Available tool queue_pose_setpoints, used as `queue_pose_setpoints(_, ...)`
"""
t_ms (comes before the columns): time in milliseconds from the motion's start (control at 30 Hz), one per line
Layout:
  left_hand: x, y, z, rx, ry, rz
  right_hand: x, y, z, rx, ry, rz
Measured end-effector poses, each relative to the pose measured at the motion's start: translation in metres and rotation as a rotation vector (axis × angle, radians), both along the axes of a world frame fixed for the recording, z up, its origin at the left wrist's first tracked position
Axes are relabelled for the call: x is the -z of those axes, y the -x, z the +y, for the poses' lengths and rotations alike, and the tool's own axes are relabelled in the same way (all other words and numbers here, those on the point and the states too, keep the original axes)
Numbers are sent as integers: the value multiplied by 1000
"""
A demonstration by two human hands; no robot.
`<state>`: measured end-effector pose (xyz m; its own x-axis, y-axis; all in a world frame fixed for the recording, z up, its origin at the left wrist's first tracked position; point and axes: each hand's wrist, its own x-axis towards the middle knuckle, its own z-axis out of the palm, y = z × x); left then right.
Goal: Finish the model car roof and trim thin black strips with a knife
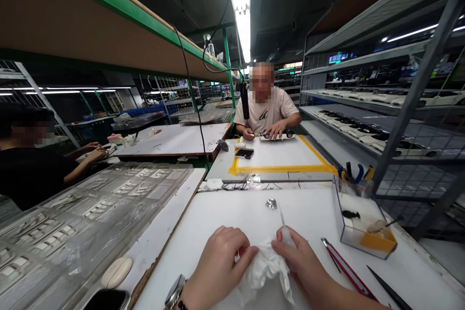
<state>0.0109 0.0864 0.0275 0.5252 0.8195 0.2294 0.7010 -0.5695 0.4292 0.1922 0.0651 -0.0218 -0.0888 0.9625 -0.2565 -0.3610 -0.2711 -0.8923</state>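
White tissue [267,271] clenched in left hand [218,264] and right hand [301,261]; clear box [339,217] holds sponge [378,242].

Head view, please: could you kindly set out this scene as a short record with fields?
Left hand: pinches a crumpled white cloth; wristwatch on the wrist
Right hand: grips a thin white stick, touching the same cloth
Surface: white table
Right of hands: red-handled tool, black tweezers, clear box
Left: clear plastic trays
Opposite: a co-worker's hand on a model car
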Motion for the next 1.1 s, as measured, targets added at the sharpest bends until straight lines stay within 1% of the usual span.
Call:
queue_pose_setpoints(133, -4, 0, 0, -19, 122, -157, 17, -3, 11, 13, -111, -28)
queue_pose_setpoints(267, -6, 1, 2, -36, 264, -324, 21, -3, 14, -22, -146, -23)
queue_pose_setpoints(400, -5, 3, 5, -19, 340, -520, 16, -2, 10, 13, -122, -24)
queue_pose_setpoints(500, -5, 3, 6, -4, 365, -605, 6, -3, 5, 108, -119, -154)
queue_pose_setpoints(600, -5, 4, 7, -26, 386, -634, -5, -7, 0, 230, -163, -313)
queue_pose_setpoints(667, -5, 4, 9, -34, 417, -662, -8, -10, -3, 236, -213, -361)
queue_pose_setpoints(733, -5, 3, 10, -38, 466, -706, -8, -13, -6, 134, -286, -356)
queue_pose_setpoints(867, -8, 2, 10, -57, 583, -789, -6, -14, -13, -188, -430, -286)
queue_pose_setpoints(933, -9, 0, 9, -53, 653, -809, -7, -12, -18, -323, -444, -279)
queue_pose_setpoints(1000, -9, 0, 7, -36, 736, -842, -9, -9, -22, -429, -430, -294)
queue_pose_setpoints(1100, -9, -2, 6, 1, 853, -909, -12, -6, -24, -511, -399, -309)
